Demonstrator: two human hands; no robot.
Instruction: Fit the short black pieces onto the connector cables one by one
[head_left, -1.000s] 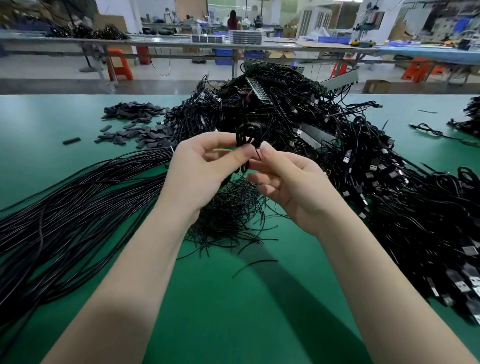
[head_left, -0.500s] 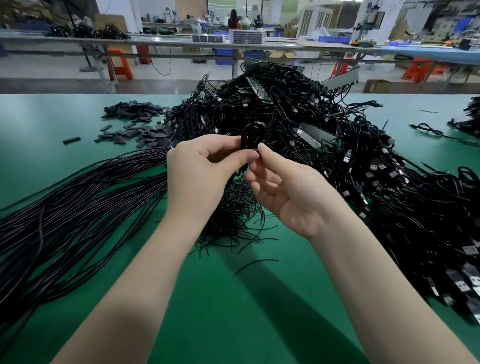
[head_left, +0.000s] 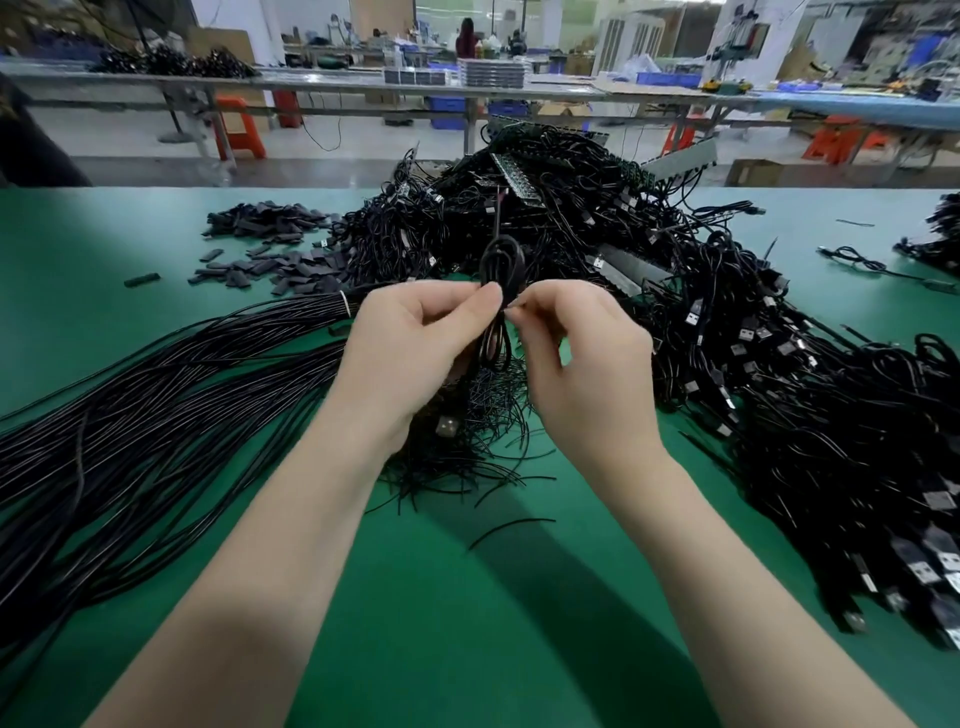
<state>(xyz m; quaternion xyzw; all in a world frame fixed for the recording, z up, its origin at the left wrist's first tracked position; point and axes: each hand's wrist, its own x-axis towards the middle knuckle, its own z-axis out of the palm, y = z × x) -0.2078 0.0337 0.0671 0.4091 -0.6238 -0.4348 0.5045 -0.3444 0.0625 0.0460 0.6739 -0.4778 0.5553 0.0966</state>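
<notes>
Both hands' fingers curled — pinching looped cable.

No readable text, label, brand, number or sign appears anywhere. The cable connectors heaped to the right of the pinching hands show only blank metal and plastic faces, and the far workshop background is too blurred to read.
</notes>
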